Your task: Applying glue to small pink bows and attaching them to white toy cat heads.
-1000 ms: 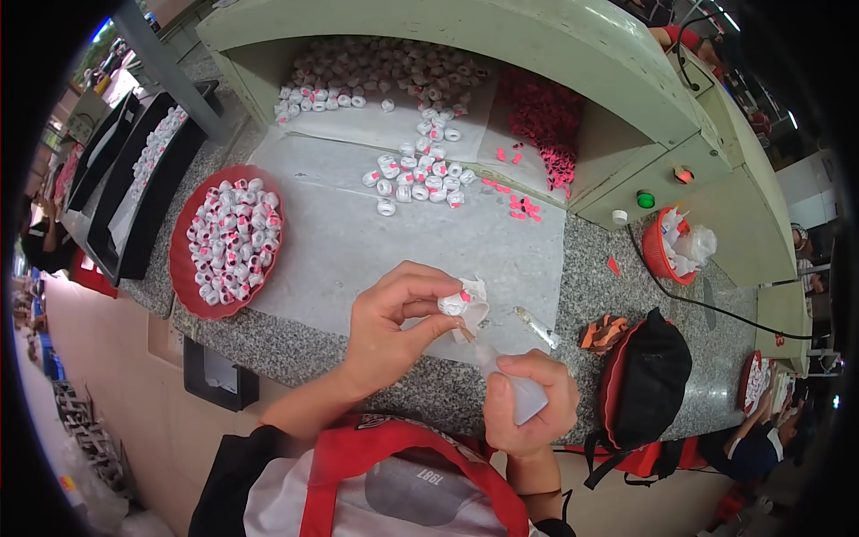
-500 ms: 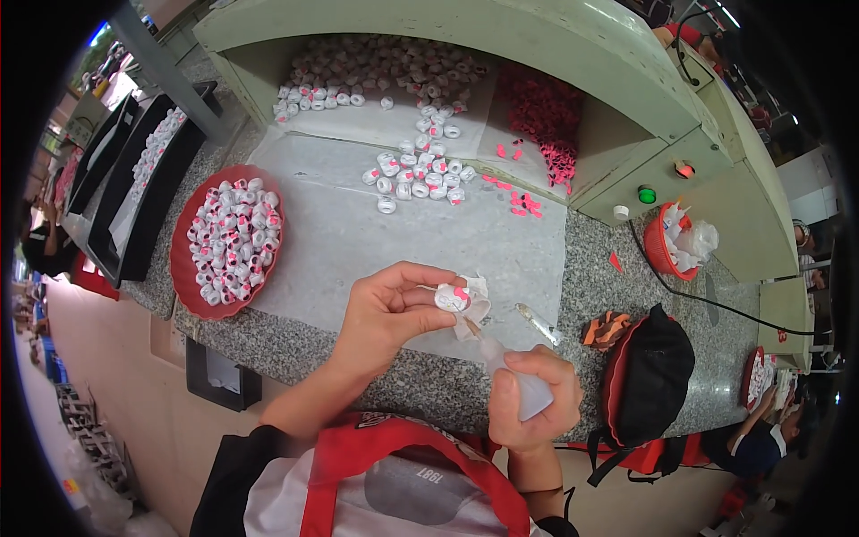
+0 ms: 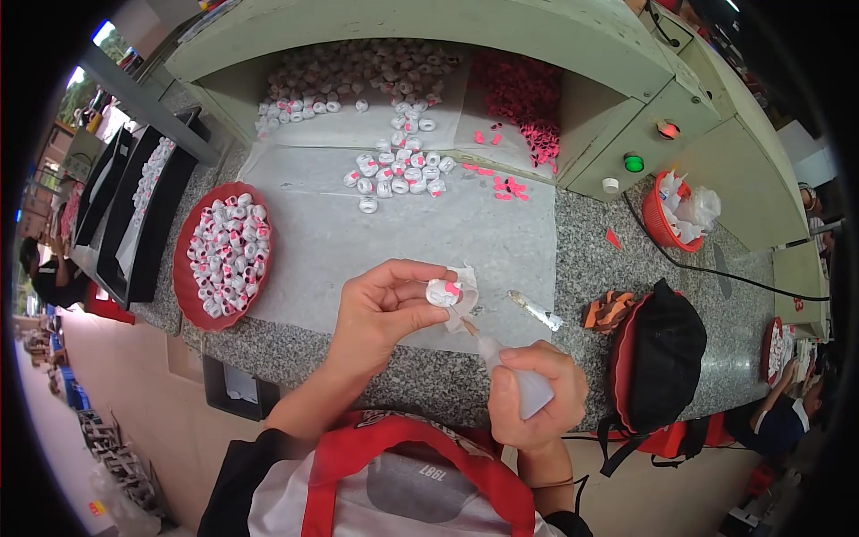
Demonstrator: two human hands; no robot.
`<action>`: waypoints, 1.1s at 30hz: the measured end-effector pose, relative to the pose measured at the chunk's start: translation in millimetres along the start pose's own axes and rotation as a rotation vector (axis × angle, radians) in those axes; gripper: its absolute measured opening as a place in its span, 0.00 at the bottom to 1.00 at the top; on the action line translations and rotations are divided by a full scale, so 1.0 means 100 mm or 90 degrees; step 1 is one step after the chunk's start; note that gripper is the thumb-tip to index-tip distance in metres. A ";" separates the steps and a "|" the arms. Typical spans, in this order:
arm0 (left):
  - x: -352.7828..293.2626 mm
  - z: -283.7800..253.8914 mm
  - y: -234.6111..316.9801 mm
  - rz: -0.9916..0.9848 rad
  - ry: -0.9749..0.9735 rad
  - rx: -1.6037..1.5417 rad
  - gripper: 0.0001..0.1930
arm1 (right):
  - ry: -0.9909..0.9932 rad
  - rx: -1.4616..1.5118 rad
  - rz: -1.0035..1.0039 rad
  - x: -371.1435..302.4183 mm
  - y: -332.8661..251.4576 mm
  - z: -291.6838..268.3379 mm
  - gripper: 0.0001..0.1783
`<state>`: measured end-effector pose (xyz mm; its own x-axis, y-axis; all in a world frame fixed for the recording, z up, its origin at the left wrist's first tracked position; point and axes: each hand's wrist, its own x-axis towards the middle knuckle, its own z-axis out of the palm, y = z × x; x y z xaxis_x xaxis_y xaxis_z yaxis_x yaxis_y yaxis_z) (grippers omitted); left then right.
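Observation:
Between the thumb and fingers of my left hand (image 3: 371, 313) is a small rounded white piece (image 3: 440, 294) with a pink patch. My right hand (image 3: 546, 407) is wrapped round a translucent squeeze bottle (image 3: 535, 392), tilted so its thin nozzle points up and left toward the white piece. Whether the tip touches it I cannot tell. Just behind lies a crumpled whitish scrap (image 3: 468, 279) on the paper sheet (image 3: 304, 237). Farther back sit a cluster of similar white pieces (image 3: 412, 173) and several small flat pink pieces (image 3: 510, 188).
A red bowl (image 3: 182, 286) full of white-and-pink pieces stands at left, beside black trays (image 3: 143, 273). A green shelf unit (image 3: 420, 20) spans the back over heaped pieces. At right are a red basket (image 3: 660, 234), a cable (image 3: 752, 285), a black cap (image 3: 667, 362) and a silvery tube (image 3: 535, 311).
The view has shifted slightly, so the bench things sit a little differently in it. Both hands keep almost the same pose, with the same piece and bottle.

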<state>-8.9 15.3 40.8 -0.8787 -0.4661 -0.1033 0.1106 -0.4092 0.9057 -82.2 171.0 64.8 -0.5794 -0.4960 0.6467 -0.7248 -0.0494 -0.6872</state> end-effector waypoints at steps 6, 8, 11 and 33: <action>-0.01 -0.04 0.01 0.036 -0.025 -0.009 0.17 | 0.004 0.021 0.071 -0.04 -0.02 0.08 0.07; -0.01 -0.07 0.01 0.046 -0.024 0.000 0.17 | 0.002 0.038 0.066 -0.05 0.01 0.11 0.09; 0.00 -0.15 0.01 0.059 -0.001 0.035 0.16 | -0.008 -0.020 0.082 0.02 0.04 0.15 0.09; 0.13 -0.13 -0.26 -0.016 0.019 0.078 0.17 | -0.089 0.144 0.622 0.12 0.81 0.18 0.10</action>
<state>-16.8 9.5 10.0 -0.8660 -0.4807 -0.1374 0.0295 -0.3235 0.9458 -141.5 145.2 11.1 -0.8219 -0.5029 -0.2674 0.1401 0.2766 -0.9507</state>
